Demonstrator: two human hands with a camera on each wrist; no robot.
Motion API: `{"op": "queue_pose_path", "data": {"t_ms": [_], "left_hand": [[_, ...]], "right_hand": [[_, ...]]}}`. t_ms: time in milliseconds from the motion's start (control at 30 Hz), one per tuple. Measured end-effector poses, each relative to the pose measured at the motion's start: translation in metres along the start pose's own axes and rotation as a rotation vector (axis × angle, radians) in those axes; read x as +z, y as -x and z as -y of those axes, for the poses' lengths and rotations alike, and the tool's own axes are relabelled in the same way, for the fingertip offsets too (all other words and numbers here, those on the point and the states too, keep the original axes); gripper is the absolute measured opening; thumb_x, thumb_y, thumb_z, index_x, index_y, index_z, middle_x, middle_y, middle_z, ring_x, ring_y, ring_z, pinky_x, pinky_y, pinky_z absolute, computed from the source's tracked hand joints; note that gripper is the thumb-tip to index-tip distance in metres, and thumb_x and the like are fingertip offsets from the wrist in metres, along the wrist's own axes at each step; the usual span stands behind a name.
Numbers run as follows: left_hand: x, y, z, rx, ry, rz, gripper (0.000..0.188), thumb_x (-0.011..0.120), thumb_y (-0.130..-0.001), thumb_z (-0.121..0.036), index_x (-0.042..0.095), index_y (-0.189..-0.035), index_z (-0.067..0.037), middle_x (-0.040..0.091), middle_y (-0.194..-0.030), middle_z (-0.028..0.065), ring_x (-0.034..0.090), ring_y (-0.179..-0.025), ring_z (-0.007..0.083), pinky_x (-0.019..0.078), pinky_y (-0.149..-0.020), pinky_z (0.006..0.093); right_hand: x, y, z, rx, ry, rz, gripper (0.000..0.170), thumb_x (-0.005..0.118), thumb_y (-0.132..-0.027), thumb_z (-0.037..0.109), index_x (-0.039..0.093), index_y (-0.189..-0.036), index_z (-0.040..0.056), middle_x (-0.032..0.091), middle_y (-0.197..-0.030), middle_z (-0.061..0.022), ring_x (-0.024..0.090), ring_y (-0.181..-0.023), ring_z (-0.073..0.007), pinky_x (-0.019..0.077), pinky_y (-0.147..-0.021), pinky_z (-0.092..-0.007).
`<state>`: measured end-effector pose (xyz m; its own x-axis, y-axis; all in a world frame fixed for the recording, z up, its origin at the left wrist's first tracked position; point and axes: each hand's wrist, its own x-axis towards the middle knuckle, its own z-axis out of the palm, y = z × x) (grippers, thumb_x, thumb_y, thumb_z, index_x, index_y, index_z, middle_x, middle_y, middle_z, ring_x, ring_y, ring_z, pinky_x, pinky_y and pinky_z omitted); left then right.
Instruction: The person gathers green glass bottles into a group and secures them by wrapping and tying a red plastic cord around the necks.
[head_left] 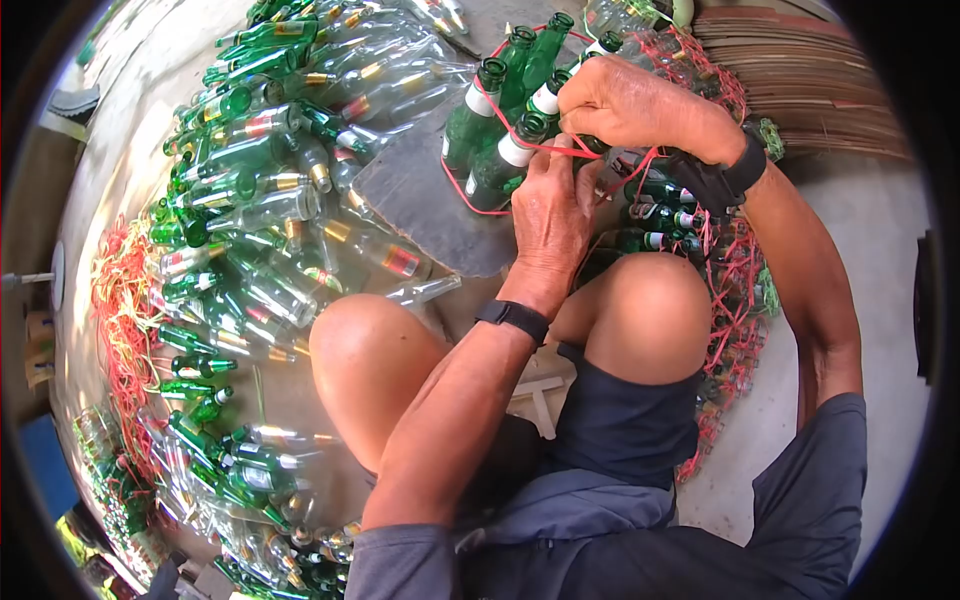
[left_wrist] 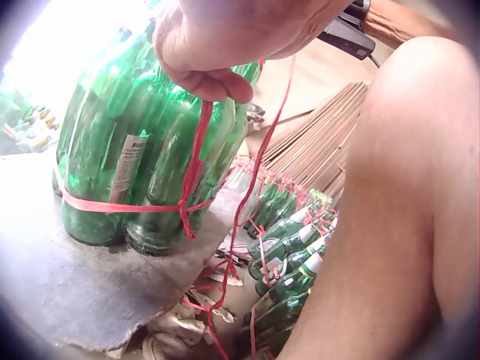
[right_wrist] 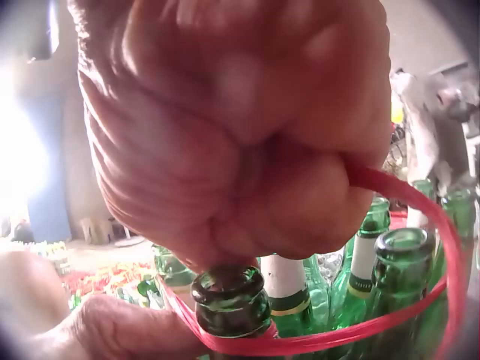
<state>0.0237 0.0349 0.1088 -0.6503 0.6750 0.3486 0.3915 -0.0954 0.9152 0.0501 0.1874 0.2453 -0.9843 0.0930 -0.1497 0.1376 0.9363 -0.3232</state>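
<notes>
Green glass bottles (head_left: 462, 140) stand upright in a bundle, with red plastic twine (left_wrist: 112, 205) round their lower bodies. Another loop of twine (right_wrist: 300, 345) runs round the necks. Above the near bottles, my right hand (head_left: 635, 105) is clenched on the twine, a strand coming out of the fist (right_wrist: 240, 150) in the right wrist view. My left hand (head_left: 552, 210) is at the bundle's near side, fingers curled over a vertical strand (left_wrist: 201, 135) tied to the lower loop. Its palm side is hidden in the head view.
The bundle stands on a dark flat board (head_left: 430, 225) before my knees. Many loose bottles (head_left: 270, 200) lie to the left, beside a heap of red twine (head_left: 125, 300). Tied bottles (left_wrist: 289, 247) lie on the right, near a stack of thin brown strips (head_left: 810, 85).
</notes>
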Motion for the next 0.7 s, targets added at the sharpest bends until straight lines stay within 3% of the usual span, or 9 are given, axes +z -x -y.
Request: {"op": "queue_pose_path", "data": {"t_ms": [33,100,133,200,333,500,533,600,700], "left_hand": [[0.000,0.000,0.000,0.016,-0.012,-0.011,0.039,0.074,-0.094,-0.017,0.064,-0.129,-0.003,0.070,-0.112,0.0249,0.069,-0.098,0.0470,0.0551,-0.080,0.0521],[0.001,0.000,0.000,0.030,-0.022,-0.020,0.039,0.075,-0.095,-0.018,0.064,-0.129,-0.003,0.070,-0.112,0.0251,0.069,-0.097,0.0468,0.0553,-0.081,0.0520],[0.001,0.000,0.001,0.034,-0.021,-0.023,0.039,0.075,-0.095,-0.018,0.064,-0.129,-0.003,0.070,-0.112,0.0254,0.069,-0.097,0.0468,0.0554,-0.081,0.0519],[0.001,0.001,0.002,0.038,-0.019,-0.026,0.039,0.075,-0.095,-0.018,0.064,-0.129,-0.003,0.070,-0.112,0.0258,0.069,-0.097,0.0467,0.0556,-0.081,0.0518],[0.001,0.000,0.004,0.059,-0.021,-0.024,0.038,0.075,-0.095,-0.017,0.065,-0.128,-0.002,0.070,-0.112,0.0263,0.069,-0.098,0.0467,0.0556,-0.082,0.0516],[0.001,0.000,0.003,0.051,-0.025,-0.014,0.037,0.074,-0.095,-0.017,0.065,-0.128,-0.003,0.070,-0.112,0.0259,0.069,-0.099,0.0468,0.0554,-0.082,0.0517],[0.001,0.001,0.003,0.052,-0.021,-0.013,0.036,0.074,-0.095,-0.017,0.065,-0.127,-0.003,0.070,-0.112,0.0257,0.069,-0.099,0.0468,0.0553,-0.082,0.0518],[0.000,0.001,0.002,0.055,-0.016,-0.016,0.036,0.074,-0.095,-0.017,0.065,-0.127,-0.003,0.070,-0.112,0.0255,0.069,-0.099,0.0468,0.0553,-0.082,0.0519],[0.000,0.001,0.001,0.048,-0.019,-0.010,0.036,0.074,-0.095,-0.017,0.065,-0.127,-0.003,0.070,-0.112,0.0252,0.069,-0.099,0.0469,0.0553,-0.081,0.0518]], "right_hand": [[0.001,-0.001,-0.004,0.000,0.000,-0.001,0.015,0.062,-0.082,0.009,0.065,-0.075,-0.0040,0.063,-0.068,-0.0216,0.063,-0.060,-0.0287,0.0497,-0.061,-0.0422],[0.002,-0.002,-0.008,0.073,-0.073,0.013,0.020,0.066,-0.081,0.010,0.059,-0.070,-0.0049,0.049,-0.058,-0.0159,0.052,-0.054,-0.0199,0.0432,-0.055,-0.0405],[0.002,-0.003,-0.009,0.073,-0.071,0.013,0.020,0.066,-0.081,0.010,0.059,-0.070,-0.0049,0.049,-0.058,-0.0159,0.052,-0.054,-0.0199,0.0432,-0.055,-0.0405],[0.004,-0.002,-0.011,0.131,-0.082,0.012,0.026,0.070,-0.079,0.010,0.053,-0.065,-0.0047,0.035,-0.056,-0.0085,0.041,-0.052,-0.0156,0.0362,-0.051,-0.0389],[0.009,-0.001,-0.016,0.106,-0.113,-0.080,0.031,0.071,-0.077,0.011,0.048,-0.064,-0.0041,0.029,-0.057,-0.0063,0.038,-0.050,-0.0151,0.0327,-0.050,-0.0393],[0.008,0.005,-0.009,0.216,-0.077,-0.120,0.021,0.075,-0.076,0.014,0.066,-0.070,-0.0040,0.052,-0.055,-0.0131,0.054,-0.053,-0.0167,0.0432,-0.053,-0.0391],[0.006,0.007,-0.007,0.216,-0.077,-0.120,0.021,0.075,-0.076,0.014,0.066,-0.070,-0.0040,0.052,-0.055,-0.0131,0.054,-0.053,-0.0167,0.0432,-0.053,-0.0391],[-0.001,0.008,-0.003,0.326,-0.069,-0.054,0.017,0.077,-0.075,0.015,0.074,-0.076,-0.0020,0.063,-0.061,-0.0157,0.061,-0.056,-0.0200,0.0481,-0.056,-0.0403],[0.001,0.011,-0.009,0.282,-0.058,-0.077,0.018,0.078,-0.077,0.016,0.074,-0.076,-0.0017,0.064,-0.062,-0.0167,0.062,-0.056,-0.0229,0.0487,-0.058,-0.0420]]}}
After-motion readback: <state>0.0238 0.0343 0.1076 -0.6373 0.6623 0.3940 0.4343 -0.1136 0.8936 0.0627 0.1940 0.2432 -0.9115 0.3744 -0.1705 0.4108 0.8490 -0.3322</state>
